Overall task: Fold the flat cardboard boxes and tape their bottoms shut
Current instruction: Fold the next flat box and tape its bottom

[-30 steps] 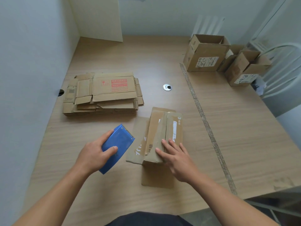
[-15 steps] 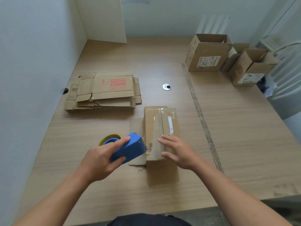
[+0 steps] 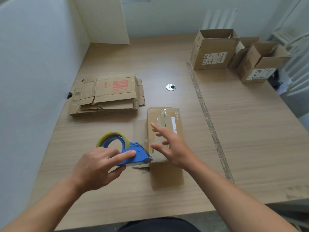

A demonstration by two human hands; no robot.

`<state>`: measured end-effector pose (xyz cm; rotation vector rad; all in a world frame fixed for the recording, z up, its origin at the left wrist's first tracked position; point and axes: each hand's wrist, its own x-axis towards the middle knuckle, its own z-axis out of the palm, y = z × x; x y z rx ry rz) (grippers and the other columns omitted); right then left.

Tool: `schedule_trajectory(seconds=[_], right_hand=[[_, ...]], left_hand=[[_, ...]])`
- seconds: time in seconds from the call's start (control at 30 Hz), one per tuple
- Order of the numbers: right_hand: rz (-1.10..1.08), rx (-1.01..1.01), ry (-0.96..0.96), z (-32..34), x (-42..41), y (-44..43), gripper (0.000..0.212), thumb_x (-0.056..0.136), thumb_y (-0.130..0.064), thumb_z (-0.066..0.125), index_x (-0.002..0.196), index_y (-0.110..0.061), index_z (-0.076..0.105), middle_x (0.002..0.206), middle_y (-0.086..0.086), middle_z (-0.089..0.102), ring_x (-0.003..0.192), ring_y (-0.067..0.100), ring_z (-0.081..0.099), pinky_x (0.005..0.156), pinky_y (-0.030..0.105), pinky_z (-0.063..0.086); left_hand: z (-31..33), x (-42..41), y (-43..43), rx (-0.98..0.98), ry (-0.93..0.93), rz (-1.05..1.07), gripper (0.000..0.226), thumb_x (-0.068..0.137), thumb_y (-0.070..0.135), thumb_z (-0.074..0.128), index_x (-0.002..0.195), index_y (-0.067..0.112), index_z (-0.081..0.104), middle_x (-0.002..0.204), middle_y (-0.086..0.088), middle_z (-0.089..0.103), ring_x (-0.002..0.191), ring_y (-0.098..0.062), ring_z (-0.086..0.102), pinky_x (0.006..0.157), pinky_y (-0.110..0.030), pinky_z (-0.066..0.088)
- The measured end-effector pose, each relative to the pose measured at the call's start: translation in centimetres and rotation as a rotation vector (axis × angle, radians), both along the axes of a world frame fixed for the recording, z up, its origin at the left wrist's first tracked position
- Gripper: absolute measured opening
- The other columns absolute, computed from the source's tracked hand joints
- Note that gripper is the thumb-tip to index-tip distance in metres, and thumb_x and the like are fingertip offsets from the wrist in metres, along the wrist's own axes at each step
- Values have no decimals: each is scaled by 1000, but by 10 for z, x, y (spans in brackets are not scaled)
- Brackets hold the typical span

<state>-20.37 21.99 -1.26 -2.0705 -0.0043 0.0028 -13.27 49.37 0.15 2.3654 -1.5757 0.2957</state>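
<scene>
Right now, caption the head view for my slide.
Left hand holds a tape dispenser at the near end of the box; right hand spread open over it.

Left hand point(image 3: 98, 166) gripping tape dispenser point(image 3: 128, 153), right hand point(image 3: 170, 146) spread over box point(image 3: 164, 124)

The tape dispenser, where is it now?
Head view, lower centre: the left hand holds the tape dispenser at the near left corner of the folded box, nearer than the flat stack.

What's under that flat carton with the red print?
More flattened cartons, stacked; only their edges and flaps stick out around the red-printed carton. Their faces and their count are covered.
</scene>
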Motion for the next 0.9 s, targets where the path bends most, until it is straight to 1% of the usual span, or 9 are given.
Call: schedule_trajectory(seconds=[0.07,0.13,0.2,0.3,0.43,0.53,0.67,0.77,0.9], right_hand=[[-12,36,-10,-4,4,3,53,93,-25,69,141,-37,49,132,-9,57,116,2,54,93,25,51],[-19,30,-44,-9,5,3,27,93,-21,69,120,-21,71,121,-7,66,110,4,60,91,31,53],[-54,29,-69,-15,5,2,13,92,-20,70,101,-14,77,111,-6,69,104,5,63,89,32,53],[-71,15,-56,-18,0,-2,11,92,-21,70,94,-13,78,105,-12,67,100,2,62,87,23,51],[-101,13,-8,-21,-8,-9,12,91,-23,71,87,-14,78,106,-15,63,96,-6,58,84,12,44],[-137,27,70,-20,-19,-14,13,91,-23,71,83,-15,76,109,-15,58,93,-11,54,81,6,39],[-353,129,121,-19,-43,-41,17,90,-18,71,76,-9,73,106,-8,58,91,3,59,80,14,43],[-507,245,210,-26,-75,-72,21,92,-16,69,73,-7,71,106,-5,57,91,9,60,81,23,44],[-569,214,312,-48,-88,-77,21,93,-18,66,72,-15,64,103,0,61,96,10,59,84,28,40]], left_hand=[[1,-2,-1,12,12,-11,51,91,37,58,140,34,45,80,5,63,57,-19,54,51,-28,43],[2,-3,-2,13,33,-5,52,91,37,57,141,34,44,80,6,63,57,-19,55,51,-28,44],[2,-4,-3,15,54,3,53,90,37,57,141,34,44,80,7,63,57,-18,55,51,-28,43],[2,-4,-5,15,105,5,56,89,40,58,142,34,44,84,9,65,62,-17,58,52,-27,43],[1,-1,-6,18,276,31,65,85,48,58,146,45,36,109,13,71,88,-13,68,65,-29,52],[6,3,-12,113,400,46,67,83,54,54,145,59,28,114,22,67,83,-6,61,66,-14,45],[12,19,-5,260,609,93,64,78,64,49,133,78,20,117,39,55,86,2,57,73,-6,38],[18,30,5,337,780,153,65,71,68,52,129,78,26,118,31,60,98,3,59,82,-19,48],[18,35,-19,443,943,191,61,67,60,59,125,69,43,117,29,60,100,3,59,88,-29,51]])
